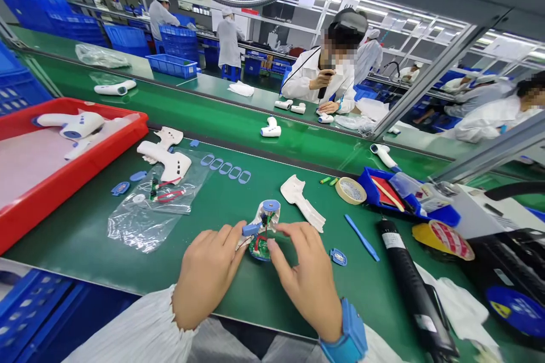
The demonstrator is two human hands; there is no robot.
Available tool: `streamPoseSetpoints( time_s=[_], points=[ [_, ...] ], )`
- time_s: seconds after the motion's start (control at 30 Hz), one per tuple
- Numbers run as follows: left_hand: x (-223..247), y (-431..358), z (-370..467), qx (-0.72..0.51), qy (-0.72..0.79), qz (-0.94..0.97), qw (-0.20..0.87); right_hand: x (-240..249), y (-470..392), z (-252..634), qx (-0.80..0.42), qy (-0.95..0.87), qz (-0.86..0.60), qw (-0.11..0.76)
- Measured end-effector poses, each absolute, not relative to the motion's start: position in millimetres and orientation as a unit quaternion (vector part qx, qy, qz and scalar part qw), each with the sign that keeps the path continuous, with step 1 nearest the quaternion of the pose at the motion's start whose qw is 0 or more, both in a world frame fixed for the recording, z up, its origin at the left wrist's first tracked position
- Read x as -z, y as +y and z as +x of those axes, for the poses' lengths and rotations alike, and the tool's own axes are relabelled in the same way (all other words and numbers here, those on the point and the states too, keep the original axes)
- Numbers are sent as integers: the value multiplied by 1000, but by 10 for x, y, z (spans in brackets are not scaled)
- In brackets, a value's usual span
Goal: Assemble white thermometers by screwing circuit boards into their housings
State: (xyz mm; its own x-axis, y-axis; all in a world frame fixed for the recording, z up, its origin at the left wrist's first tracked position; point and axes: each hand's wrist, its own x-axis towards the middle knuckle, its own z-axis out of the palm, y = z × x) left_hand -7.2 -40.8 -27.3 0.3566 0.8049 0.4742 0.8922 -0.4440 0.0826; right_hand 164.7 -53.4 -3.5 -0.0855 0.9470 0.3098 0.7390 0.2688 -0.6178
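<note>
An opened white forehead-thermometer housing (258,216) lies between my hands, with a round blue-rimmed end (271,205) and thin wires inside. My left hand (210,269) has its fingers closed on the housing's left side, by a small blue part (251,229). A green round circuit board (260,247) with red wires hangs at the near end. My right hand (304,258) pinches at this board, thumb on its edge and index finger against the housing. Beyond my right hand lies a loose white housing half (303,204). A small blue-grey frame (338,257) rests beside that hand.
To the left are a red tray (85,173), white shells (166,161) and a plastic bag (147,218). On the right lie a blue pry stick (361,237), tape roll (351,190), black electric screwdriver (411,289) and blue bin (434,212). A person (327,76) sits across the green conveyor.
</note>
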Motion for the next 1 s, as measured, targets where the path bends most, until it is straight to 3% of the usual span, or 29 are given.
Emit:
streamPoseSetpoints(
  time_s=[0.1,0.2,0.3,0.47,0.67,0.83,1.0],
  points=[
    [234,-404,-35,216,-514,-824,100,61,-552,1548,-38,-758,-585,286],
    [206,-389,-17,192,-526,-824,87,97,-546,1484,-24,-768,-585,260],
    [176,-355,-51,144,-564,-812,27,111,-544,1521,-142,-750,-558,326],
    [96,-293,-141,80,-585,-789,-170,98,-552,1699,-375,-654,-512,412],
    [44,-242,-158,94,-556,-770,-299,131,-532,1783,-485,-545,-521,443],
    [51,-86,-272,120,-438,-695,-557,41,-499,1805,-503,-528,-488,480],
    [97,91,-260,157,-312,-448,-823,-61,-482,1842,-532,-538,-430,492]
  ],
)
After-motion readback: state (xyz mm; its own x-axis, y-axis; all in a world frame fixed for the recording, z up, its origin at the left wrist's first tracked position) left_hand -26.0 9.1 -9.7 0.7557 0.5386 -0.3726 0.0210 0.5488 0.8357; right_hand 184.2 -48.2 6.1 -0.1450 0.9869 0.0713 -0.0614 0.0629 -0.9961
